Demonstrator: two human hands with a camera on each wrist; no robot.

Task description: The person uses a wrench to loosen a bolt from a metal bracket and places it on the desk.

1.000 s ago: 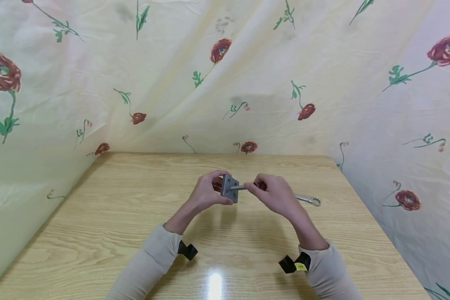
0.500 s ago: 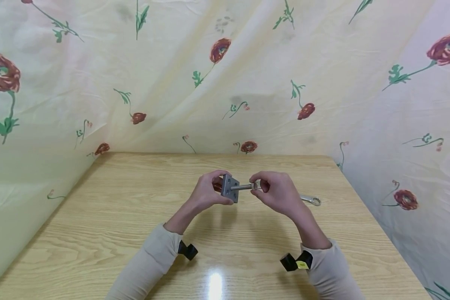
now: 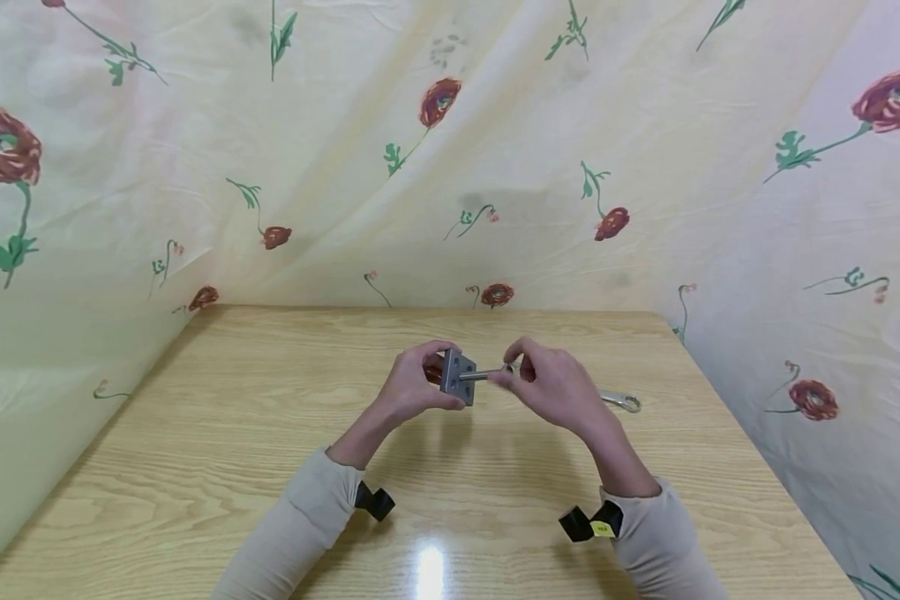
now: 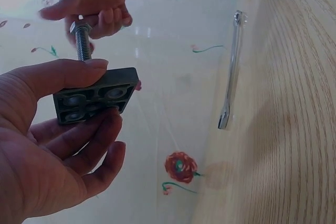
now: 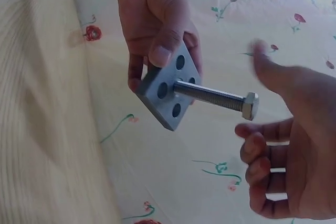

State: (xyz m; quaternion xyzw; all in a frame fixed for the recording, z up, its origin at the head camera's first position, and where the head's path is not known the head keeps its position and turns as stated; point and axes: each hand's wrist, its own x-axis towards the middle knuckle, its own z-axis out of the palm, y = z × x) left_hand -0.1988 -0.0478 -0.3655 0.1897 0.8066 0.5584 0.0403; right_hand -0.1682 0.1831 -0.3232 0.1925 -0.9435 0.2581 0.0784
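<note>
My left hand grips a square grey metal plate by its edges, thumb on one side and fingers on the other. The plate has several round holes. From its middle a threaded hex bolt sticks out toward my right hand. In the right wrist view, the bolt's hex head lies between thumb and fingers of that hand but apart from both. The thumb is raised and blurred; the fingers are loosely bent and hold nothing. The left wrist view shows the plate's recessed back face, with fingers over part of it.
A shiny combination wrench lies on the wooden table, partly behind my right hand in the head view. Flower-patterned cloth hangs around the back and sides. Both wrists wear small black cameras.
Half a second ago my right thumb and finger were at the bolt head; now they are spread off it, with the hand slightly shifted. Left hand and plate stay in place.
</note>
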